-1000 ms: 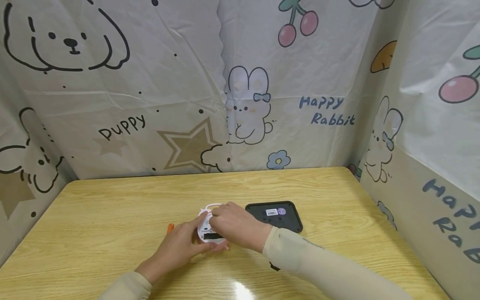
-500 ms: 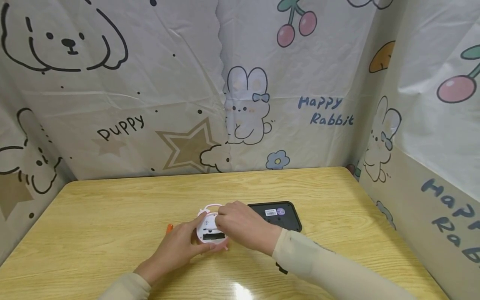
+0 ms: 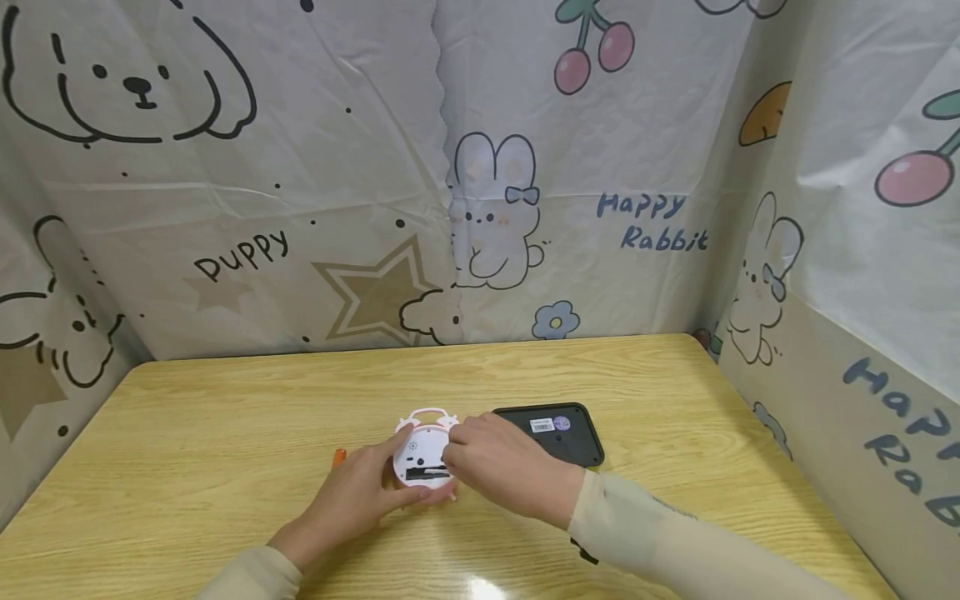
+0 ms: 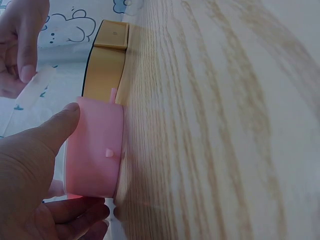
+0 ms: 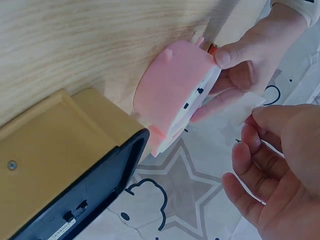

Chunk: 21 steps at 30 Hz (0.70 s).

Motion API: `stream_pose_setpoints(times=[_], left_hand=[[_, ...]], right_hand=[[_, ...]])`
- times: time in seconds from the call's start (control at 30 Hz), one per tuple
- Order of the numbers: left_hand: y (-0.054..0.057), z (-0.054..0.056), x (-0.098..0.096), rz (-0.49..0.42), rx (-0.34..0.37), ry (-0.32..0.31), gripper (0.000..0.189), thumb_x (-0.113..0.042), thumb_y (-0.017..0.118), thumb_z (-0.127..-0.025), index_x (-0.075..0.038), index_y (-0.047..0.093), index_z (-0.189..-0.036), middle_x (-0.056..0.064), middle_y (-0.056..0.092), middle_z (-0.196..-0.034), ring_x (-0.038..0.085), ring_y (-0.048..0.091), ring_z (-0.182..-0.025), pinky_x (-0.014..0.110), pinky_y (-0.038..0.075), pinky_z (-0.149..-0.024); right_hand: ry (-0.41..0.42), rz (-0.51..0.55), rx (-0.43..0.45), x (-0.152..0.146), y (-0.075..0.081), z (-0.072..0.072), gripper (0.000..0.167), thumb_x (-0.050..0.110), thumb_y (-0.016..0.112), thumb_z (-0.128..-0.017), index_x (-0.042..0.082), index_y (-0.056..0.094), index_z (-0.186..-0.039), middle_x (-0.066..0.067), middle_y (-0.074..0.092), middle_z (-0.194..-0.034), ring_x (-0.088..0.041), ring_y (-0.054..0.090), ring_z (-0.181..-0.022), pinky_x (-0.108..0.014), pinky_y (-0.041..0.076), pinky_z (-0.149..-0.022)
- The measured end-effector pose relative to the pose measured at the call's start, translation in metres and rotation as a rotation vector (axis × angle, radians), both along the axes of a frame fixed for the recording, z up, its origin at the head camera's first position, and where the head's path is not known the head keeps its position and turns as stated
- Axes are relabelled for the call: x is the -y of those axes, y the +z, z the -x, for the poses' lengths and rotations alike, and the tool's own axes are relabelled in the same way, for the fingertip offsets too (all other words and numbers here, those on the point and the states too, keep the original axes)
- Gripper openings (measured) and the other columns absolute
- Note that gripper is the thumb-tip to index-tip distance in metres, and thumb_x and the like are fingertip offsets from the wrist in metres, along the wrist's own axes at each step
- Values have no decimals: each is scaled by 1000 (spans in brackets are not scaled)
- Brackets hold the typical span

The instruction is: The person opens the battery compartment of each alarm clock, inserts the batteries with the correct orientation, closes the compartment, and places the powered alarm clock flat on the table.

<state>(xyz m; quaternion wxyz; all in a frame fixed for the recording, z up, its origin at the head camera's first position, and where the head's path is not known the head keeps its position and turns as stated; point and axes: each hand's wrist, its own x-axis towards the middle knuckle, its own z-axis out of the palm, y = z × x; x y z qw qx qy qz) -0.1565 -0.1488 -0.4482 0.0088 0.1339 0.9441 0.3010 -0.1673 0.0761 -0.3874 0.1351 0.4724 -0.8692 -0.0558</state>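
Note:
A small pink twin-bell alarm clock (image 3: 423, 454) lies face down on the table, its white back up and a dark battery slot (image 3: 426, 472) uncovered. My left hand (image 3: 363, 483) grips the clock by its rim, thumb on one side and fingers on the other, as the left wrist view also shows. Close over the clock's right side, my right hand (image 3: 510, 467) pinches a thin, flat whitish piece (image 5: 244, 107) between thumb and fingertips. From the head, that piece is hidden behind the hand.
Right of the clock lies a box-like object (image 3: 581, 442) with a black underside, labels and tan sides (image 5: 65, 150). An orange item (image 3: 340, 456) sits left of the clock, partly behind my left hand. Printed cloth (image 3: 360, 167) hangs behind the wooden table (image 3: 225, 433).
My right hand has drawn back to the right from over the clock, so more of its white back and bells shows. The left hand and clock stay in place.

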Motion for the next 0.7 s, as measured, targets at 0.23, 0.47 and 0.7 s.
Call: stream_pose_setpoints(times=[0.23, 0.47, 0.7], left_hand=[[0, 0, 0, -5, -20, -11, 94, -51, 85, -75, -10, 48, -151, 8, 71, -121, 11, 51, -84, 25, 42, -72], [-1, 0, -1, 9, 0, 14, 96, -56, 83, -75, -11, 47, -152, 15, 65, -136, 20, 63, -114, 42, 53, -94], [-2, -1, 1, -13, -29, 2, 95, -54, 84, -75, -9, 48, -151, 16, 66, -135, 28, 64, -121, 49, 52, -98]], right_hand=[[31, -1, -41, -4, -5, -8, 6, 25, 75, -90, 23, 74, -85, 13, 60, -76, -5, 54, -73, -21, 43, -70], [31, -30, -24, -11, -11, -15, 9, 30, 70, -95, 24, 75, -90, 13, 60, -79, -5, 53, -74, -20, 40, -69], [73, -27, -105, -21, -20, -21, 7, 23, 72, -90, 25, 69, -84, 13, 60, -80, -6, 53, -75, -21, 40, -68]])
